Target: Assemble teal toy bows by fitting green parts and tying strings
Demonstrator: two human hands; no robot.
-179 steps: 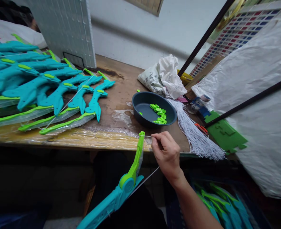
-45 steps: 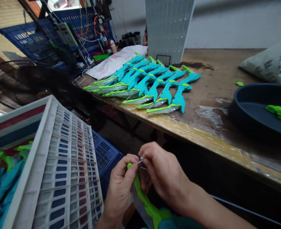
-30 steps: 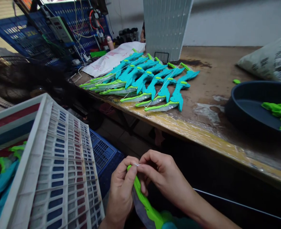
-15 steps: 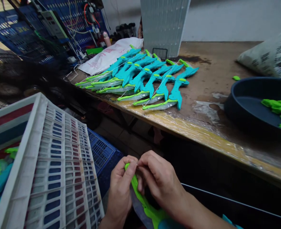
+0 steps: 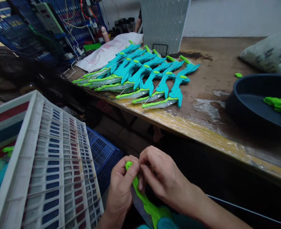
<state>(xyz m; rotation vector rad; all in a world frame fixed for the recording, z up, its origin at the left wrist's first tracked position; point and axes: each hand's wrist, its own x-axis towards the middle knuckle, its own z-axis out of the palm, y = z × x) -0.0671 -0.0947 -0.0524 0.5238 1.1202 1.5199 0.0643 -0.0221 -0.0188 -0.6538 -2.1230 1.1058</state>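
Observation:
My left hand (image 5: 124,183) grips the tip of a toy bow (image 5: 144,200), its thumb pressed along the green limb. That limb has a clear grey plastic strip along it, and the teal body runs out of view at the bottom. Close beside the tip, the fingers of my right hand (image 5: 163,178) are pinched together on what looks like the end of a thin white string. A length of white string (image 5: 240,208) runs from behind my right forearm toward the lower right. Several teal and green toy bows (image 5: 154,79) lie side by side on the wooden table (image 5: 202,127).
At my left stands a white slatted crate (image 5: 66,171) with bow parts inside, and a blue crate (image 5: 102,149) beyond it. A dark round basin (image 5: 247,92) with green pieces sits on the table's right. Behind are a sack (image 5: 271,52) and a grey panel (image 5: 164,25).
My right hand has shifted slightly up, still pinched near the bow's tip. The left hand keeps its grip. The camera view has moved a little.

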